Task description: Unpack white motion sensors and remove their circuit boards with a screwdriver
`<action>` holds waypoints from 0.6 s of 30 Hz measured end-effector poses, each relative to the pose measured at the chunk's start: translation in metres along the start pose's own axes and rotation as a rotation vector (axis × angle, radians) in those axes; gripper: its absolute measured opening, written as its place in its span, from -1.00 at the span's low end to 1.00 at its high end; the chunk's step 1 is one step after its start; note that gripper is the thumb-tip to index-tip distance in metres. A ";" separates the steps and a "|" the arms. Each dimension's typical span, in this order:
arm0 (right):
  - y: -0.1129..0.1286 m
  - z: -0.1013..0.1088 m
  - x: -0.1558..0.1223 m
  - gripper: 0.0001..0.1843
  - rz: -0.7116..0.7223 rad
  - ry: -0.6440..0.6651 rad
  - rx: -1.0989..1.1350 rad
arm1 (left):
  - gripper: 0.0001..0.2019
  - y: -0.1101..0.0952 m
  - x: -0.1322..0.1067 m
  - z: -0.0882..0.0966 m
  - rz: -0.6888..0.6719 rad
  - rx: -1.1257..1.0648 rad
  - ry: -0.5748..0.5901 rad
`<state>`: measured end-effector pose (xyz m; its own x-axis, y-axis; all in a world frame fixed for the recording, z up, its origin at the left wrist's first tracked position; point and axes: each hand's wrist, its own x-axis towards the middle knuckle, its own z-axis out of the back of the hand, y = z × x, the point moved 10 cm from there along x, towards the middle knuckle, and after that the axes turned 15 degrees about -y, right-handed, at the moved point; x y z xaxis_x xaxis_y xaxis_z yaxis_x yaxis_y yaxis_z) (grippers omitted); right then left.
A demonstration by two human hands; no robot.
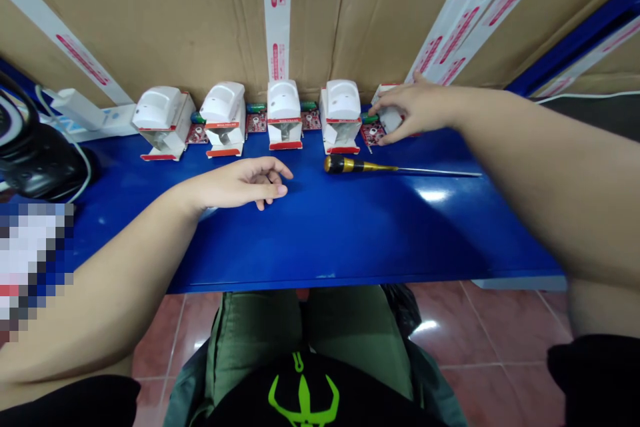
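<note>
My left hand hovers over the blue table with loosely curled fingers apart and nothing in them. At the right end of a row, my right hand has its thumb and fingers around a small white box, which it partly hides. White motion detectors with domed fronts rest on several red-and-white open boxes to the left of that hand. Red circuit boards with green batteries lie between the boxes. In front of the row lies a screwdriver with a yellow-and-black handle, its shaft pointing right.
A tall cardboard sheet with printed tape stands behind the blue table. On the left are a black device with a cable, a white power strip with a plug, and a blurred-out screen. The table's front edge runs just above my lap.
</note>
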<state>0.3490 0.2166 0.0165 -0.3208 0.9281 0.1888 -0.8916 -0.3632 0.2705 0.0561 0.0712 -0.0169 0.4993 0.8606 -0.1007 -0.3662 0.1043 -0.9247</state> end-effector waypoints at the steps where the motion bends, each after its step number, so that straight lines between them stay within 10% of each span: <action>1: 0.000 -0.001 0.001 -0.51 0.001 0.005 -0.004 | -0.58 0.000 0.000 0.000 0.002 -0.001 -0.002; 18: -0.005 -0.017 0.040 -0.59 0.058 -0.070 -0.092 | -0.60 0.001 0.000 -0.001 -0.001 -0.031 0.006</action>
<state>0.3357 0.2569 0.0067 -0.3526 0.8966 0.2679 -0.8987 -0.4042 0.1700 0.0566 0.0708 -0.0185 0.5042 0.8575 -0.1022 -0.3413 0.0892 -0.9357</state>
